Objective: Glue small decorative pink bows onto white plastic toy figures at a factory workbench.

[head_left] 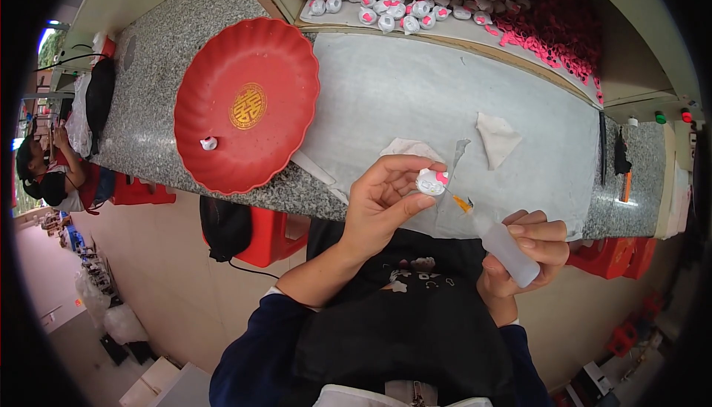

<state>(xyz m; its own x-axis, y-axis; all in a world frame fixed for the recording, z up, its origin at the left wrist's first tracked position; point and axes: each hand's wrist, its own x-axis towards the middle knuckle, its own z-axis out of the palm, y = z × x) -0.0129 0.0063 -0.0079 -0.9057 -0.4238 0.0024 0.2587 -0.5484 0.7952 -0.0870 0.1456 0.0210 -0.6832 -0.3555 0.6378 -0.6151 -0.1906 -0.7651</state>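
Note:
Between the thumb and fingers of my left hand [371, 207] is a small white cat-head figure [428, 183] with a pink bow on it. My right hand [545, 247] is wrapped round a translucent white squeeze bottle [512, 255]. The bottle is tilted, its thin nozzle pointing up and left toward the figure; I cannot tell whether its tip touches it. Both hands are above the near edge of the pale sheet [371, 88] on the worktop. At the left, a large red scalloped tray [285, 51] holds one similar white figure [209, 143].
White figures [400, 10] are heaped on a shelf at the back, beside a pile of small pink bows [549, 36]. Pale cloth scraps [498, 140] lie on the sheet. Red stools [271, 236] stand below the granite worktop [148, 110]. Another person [55, 170] sits at far left.

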